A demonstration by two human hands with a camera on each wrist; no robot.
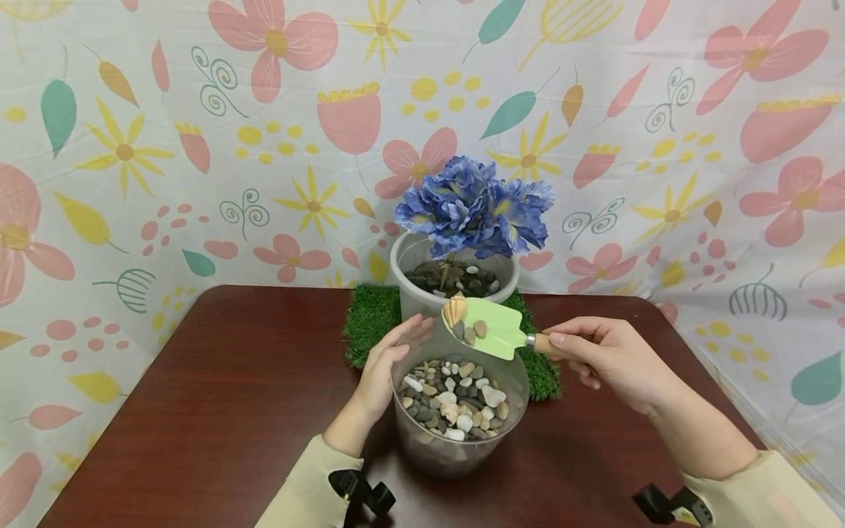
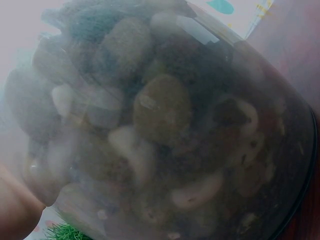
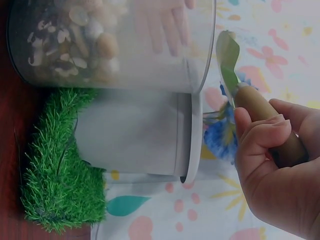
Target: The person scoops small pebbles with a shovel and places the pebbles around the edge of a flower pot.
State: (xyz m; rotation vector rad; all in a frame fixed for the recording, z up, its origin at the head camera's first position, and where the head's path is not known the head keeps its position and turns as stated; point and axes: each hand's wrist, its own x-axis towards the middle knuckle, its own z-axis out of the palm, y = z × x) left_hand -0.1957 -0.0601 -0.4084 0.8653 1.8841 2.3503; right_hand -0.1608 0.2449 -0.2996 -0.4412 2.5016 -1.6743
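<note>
My right hand (image 1: 610,359) grips the wooden handle of a small green trowel (image 1: 502,326), which is level above a clear plastic bucket (image 1: 455,458). On the trowel's blade lie a spiral seashell (image 1: 455,309) and several pebbles (image 1: 480,329). My left hand (image 1: 383,370) is at the bucket's left side, its fingers extended along the wall; the right wrist view shows those fingers (image 3: 170,25) through the plastic. Pebbles and another seashell (image 1: 450,412) fill the lower part of the bucket. In the left wrist view the bucket wall (image 2: 240,150) fills most of the frame, hazy.
Behind the bucket stands a whitish pot (image 1: 412,301) with blue artificial flowers (image 1: 475,209) and stones inside. It rests on a green artificial grass mat (image 1: 370,323). The dark brown table (image 1: 251,396) ends at a flower-patterned cloth backdrop (image 1: 264,198).
</note>
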